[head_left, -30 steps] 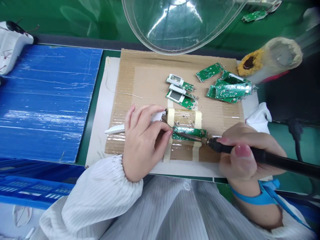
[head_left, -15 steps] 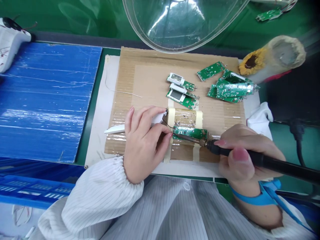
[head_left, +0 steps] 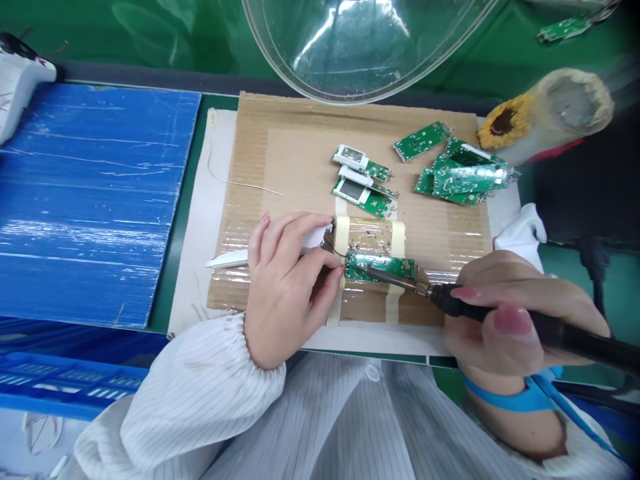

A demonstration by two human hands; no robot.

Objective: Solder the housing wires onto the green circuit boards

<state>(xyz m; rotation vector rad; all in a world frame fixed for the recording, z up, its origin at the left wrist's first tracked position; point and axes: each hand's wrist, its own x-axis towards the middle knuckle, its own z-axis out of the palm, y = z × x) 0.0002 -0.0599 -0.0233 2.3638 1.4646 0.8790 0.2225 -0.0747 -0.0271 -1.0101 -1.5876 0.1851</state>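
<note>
My left hand [head_left: 287, 283] is closed, pinching a thin dark wire [head_left: 334, 248] at the left end of a small green circuit board [head_left: 380, 267] and resting over a white plastic piece [head_left: 235, 258]. My right hand [head_left: 510, 320] grips a black soldering iron [head_left: 500, 313]; its metal tip lies across the board. The board sits on a taped patch of the cardboard mat [head_left: 300, 160].
Three boards with white displays [head_left: 363, 180] lie behind the work spot, and a heap of green boards [head_left: 460, 175] sits at the back right. A clear dome [head_left: 360, 47] hangs over the far edge. A blue panel [head_left: 90, 200] is left; a sponge holder [head_left: 545, 117] is right.
My right hand has drawn back to the right along with the soldering iron, so its tip sits further right on the board. My left hand has stayed in place.
</note>
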